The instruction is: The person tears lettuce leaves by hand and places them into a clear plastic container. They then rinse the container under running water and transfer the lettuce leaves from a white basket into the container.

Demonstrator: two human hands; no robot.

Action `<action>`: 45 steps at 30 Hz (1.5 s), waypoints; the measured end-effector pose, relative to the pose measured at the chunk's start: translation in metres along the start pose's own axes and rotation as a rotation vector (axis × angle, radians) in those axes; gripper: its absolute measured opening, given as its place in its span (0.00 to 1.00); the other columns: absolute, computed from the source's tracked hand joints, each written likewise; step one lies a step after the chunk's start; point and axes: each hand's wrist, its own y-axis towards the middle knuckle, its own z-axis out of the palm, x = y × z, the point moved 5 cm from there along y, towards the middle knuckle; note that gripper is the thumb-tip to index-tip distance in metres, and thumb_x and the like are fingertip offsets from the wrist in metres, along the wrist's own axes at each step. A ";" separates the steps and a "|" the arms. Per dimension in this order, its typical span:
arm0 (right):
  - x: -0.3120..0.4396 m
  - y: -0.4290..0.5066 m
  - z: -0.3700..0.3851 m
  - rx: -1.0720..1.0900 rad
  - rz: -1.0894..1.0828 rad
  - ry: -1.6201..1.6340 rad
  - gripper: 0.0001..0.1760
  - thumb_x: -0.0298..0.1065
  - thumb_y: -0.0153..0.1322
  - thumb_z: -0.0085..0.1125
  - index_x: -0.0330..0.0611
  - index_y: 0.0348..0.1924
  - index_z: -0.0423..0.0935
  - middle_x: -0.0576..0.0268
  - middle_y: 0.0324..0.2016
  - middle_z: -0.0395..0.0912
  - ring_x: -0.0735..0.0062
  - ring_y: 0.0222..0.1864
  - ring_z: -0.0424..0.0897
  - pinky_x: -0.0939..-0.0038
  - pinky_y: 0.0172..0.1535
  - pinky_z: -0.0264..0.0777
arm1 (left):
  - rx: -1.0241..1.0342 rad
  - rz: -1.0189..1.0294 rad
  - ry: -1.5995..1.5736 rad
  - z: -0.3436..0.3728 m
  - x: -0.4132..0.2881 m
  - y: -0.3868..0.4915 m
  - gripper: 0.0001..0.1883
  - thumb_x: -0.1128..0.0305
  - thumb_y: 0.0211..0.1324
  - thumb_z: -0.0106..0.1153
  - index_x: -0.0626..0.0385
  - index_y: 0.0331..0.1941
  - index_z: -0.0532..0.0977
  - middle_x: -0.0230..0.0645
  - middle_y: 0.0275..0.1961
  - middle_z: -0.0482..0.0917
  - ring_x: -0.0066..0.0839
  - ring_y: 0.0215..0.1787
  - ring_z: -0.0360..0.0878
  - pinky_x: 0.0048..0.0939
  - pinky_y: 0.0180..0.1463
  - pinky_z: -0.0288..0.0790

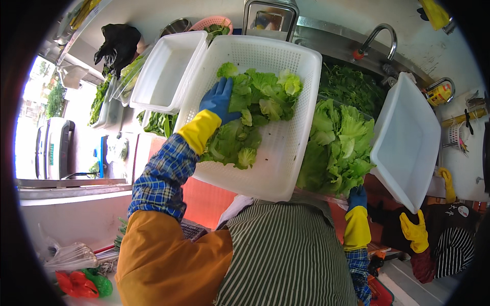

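My left hand (219, 100), in a blue and yellow rubber glove, rests with fingers spread on lettuce leaves (264, 90) inside a white perforated plastic basket (281, 179). The leaves lie at the basket's upper and left parts, and a few dark specks dot its floor. My right hand (357, 197), gloved likewise, is at the near edge of a second pile of lettuce (344, 145) right of the basket. Its fingers are partly hidden under the leaves, so its grip cannot be told.
A white plastic tub (168, 76) stands at the left. Dark leafy greens (350, 86) lie in the sink below a curved faucet (394, 36). A co-worker's yellow-gloved hand (415, 231) is at the lower corner of a tilted white tub (407, 141). A pink colander (216, 22) sits behind.
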 end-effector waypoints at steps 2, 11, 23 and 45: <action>0.002 0.001 -0.003 -0.004 -0.109 -0.067 0.14 0.38 0.78 0.56 0.40 0.51 0.78 0.68 0.35 0.79 0.79 0.32 0.73 0.71 0.35 0.68 | 0.056 0.041 -0.027 0.007 -0.001 0.016 0.62 0.42 0.46 0.72 0.57 0.77 0.46 0.52 0.79 0.52 0.50 0.80 0.52 0.42 0.78 0.55; 0.021 -0.009 0.005 -0.123 -0.158 0.001 0.13 0.30 0.74 0.57 0.40 0.51 0.79 0.68 0.34 0.78 0.79 0.32 0.74 0.74 0.35 0.69 | 0.169 -0.059 -0.155 0.059 -0.012 0.043 0.64 0.50 0.40 0.77 0.54 0.78 0.45 0.54 0.77 0.56 0.52 0.75 0.62 0.44 0.74 0.62; 0.007 -0.007 0.006 -0.084 -0.008 -0.046 0.15 0.29 0.76 0.56 0.37 0.55 0.77 0.61 0.46 0.82 0.70 0.46 0.80 0.70 0.50 0.74 | 0.030 -0.195 -1.284 0.005 0.071 0.052 0.30 0.70 0.60 0.67 0.59 0.65 0.69 0.40 0.53 0.83 0.32 0.51 0.83 0.33 0.54 0.79; 0.054 -0.026 0.028 -0.034 -0.004 0.168 0.17 0.28 0.76 0.50 0.35 0.57 0.76 0.55 0.50 0.82 0.65 0.50 0.79 0.66 0.55 0.72 | 0.164 0.005 -1.320 0.011 -0.261 -0.048 0.49 0.61 0.59 0.71 0.67 0.75 0.50 0.54 0.73 0.63 0.44 0.74 0.63 0.36 0.73 0.61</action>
